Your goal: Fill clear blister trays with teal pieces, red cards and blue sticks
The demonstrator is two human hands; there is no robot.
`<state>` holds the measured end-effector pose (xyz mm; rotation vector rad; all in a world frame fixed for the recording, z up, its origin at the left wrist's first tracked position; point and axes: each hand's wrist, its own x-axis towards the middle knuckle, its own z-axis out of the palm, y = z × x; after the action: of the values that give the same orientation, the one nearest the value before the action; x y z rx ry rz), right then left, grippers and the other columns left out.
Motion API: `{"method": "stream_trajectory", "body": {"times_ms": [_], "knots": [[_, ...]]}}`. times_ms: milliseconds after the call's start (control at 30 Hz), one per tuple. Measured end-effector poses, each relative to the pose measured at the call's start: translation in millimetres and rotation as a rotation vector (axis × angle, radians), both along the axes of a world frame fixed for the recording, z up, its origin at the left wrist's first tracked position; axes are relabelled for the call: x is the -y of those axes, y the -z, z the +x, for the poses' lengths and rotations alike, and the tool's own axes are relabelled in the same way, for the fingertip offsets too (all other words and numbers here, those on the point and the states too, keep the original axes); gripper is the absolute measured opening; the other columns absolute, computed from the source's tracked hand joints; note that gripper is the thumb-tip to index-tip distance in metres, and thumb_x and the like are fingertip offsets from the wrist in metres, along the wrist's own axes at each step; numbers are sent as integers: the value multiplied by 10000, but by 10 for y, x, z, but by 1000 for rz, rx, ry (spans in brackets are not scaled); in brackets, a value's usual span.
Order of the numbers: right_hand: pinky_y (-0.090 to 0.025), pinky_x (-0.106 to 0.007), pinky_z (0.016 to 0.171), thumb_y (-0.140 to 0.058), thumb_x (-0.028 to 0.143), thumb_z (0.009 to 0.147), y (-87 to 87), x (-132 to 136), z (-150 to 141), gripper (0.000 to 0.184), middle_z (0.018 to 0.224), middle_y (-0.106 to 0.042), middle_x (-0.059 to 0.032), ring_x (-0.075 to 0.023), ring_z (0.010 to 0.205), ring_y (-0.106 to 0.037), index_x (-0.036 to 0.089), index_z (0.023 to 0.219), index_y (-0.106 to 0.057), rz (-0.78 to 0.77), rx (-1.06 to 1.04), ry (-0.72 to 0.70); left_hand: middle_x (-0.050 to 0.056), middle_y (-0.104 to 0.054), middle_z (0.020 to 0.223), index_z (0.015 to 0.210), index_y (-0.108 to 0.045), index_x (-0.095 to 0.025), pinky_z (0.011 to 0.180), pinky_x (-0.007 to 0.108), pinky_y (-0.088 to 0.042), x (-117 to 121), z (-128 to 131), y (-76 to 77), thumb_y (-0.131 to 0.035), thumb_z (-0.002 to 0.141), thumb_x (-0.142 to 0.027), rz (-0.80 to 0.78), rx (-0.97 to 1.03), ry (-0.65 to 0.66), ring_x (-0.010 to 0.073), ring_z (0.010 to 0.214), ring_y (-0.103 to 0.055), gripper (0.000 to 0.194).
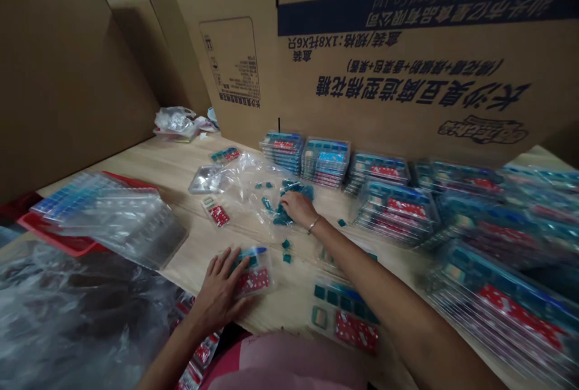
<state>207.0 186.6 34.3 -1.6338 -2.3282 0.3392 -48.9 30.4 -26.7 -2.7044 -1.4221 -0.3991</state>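
My left hand (219, 290) lies flat with fingers spread on a small clear blister tray (253, 272) holding teal tiles and a red card, near the table's front edge. My right hand (296, 206), a bracelet on its wrist, reaches forward with fingers curled into a pile of loose teal tiles (283, 216) on a clear plastic bag (246, 182). Two loose teal tiles (286, 251) lie between the hands. Another part-filled tray (344, 314) sits under my right forearm.
Stacks of filled trays (325, 161) line the back and right side before a big printed carton (407, 46). Empty clear trays (122, 221) rest on a red bin at left. Dark plastic wrap (67, 317) covers the near left. A crumpled bag (174, 120) lies far back.
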Motion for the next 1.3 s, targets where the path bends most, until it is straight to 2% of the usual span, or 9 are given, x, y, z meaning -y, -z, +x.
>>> {"method": "stream_trajectory", "body": {"times_ms": [233, 433, 533, 667, 867, 967, 1067, 1200, 1300], "knots": [[-430, -258, 738, -599, 77, 765, 123, -210, 47, 116, 881, -650, -68, -176, 832, -595, 142, 814, -682, 8, -66, -75, 130, -398, 1431, 1413, -332, -260, 1016, 503, -299, -7, -3, 1, -496, 803, -567, 5, -4, 5, 348, 1304, -339, 702], [-432, -240, 725, -592, 69, 761, 28, 397, 164, 103, 832, -601, -22, -135, 780, -574, 157, 782, -641, -23, -353, -269, 123, -359, 1456, 1406, -346, -245, 1049, 510, -264, 17, 21, -61, -468, 844, -508, -75, 29, -4, 339, 1334, -291, 633], [-423, -218, 650, -620, 46, 726, 122, 744, 85, 115, 737, -577, 5, -120, 690, -562, 158, 737, -639, -158, -483, -420, 123, -348, 1463, 1392, -371, -228, 1054, 510, -258, 20, 21, -83, -447, 868, -473, -98, 28, -5, 331, 1347, -271, 584], [-425, -210, 634, -653, 36, 716, 345, 979, -86, 128, 734, -568, 9, -114, 678, -557, 159, 710, -622, -178, -525, -414, 130, -351, 1460, 1383, -385, -210, 1054, 509, -256, 18, 15, -88, -435, 873, -465, -110, 22, -8, 328, 1352, -265, 572], [-441, -260, 742, -550, 97, 838, 387, 1043, -116, 106, 875, -591, -58, -156, 821, -555, 153, 822, -639, 73, -257, -472, 133, -350, 1460, 1391, -372, -209, 1058, 506, -247, 20, 13, -82, -459, 848, -510, -111, 26, -4, 335, 1349, -267, 627], [-438, -259, 738, -535, 115, 847, 333, 1036, -57, 134, 888, -584, -60, -154, 818, -546, 164, 855, -659, 68, -177, -555, 141, -341, 1463, 1401, -355, -200, 1054, 515, -250, 20, 15, -73, -455, 844, -523, -107, 22, -2, 342, 1349, -261, 651], [-443, -241, 694, -537, 110, 839, 329, 1006, 14, 156, 833, -596, -39, -138, 767, -561, 173, 892, -670, -43, -305, -502, 139, -326, 1471, 1416, -326, -228, 1050, 517, -251, 19, 22, -76, -457, 840, -536, -88, 4, 7, 345, 1353, -251, 666], [-457, -242, 663, -493, 144, 871, 323, 1017, 71, 185, 813, -609, -28, -133, 732, -575, 178, 922, -668, -55, -533, -236, 141, -325, 1466, 1428, -293, -276, 1035, 524, -261, 13, 35, -102, -467, 824, -569, -72, -31, 32, 356, 1348, -256, 693], [-466, -272, 759, -516, 180, 876, 294, 1081, 48, 182, 915, -601, -48, -150, 835, -579, 186, 987, -660, -16, -497, -326, 151, -329, 1459, 1428, -288, -291, 1020, 533, -275, 6, 43, -114, -472, 805, -608, -69, -51, 52, 367, 1337, -272, 723]]}}
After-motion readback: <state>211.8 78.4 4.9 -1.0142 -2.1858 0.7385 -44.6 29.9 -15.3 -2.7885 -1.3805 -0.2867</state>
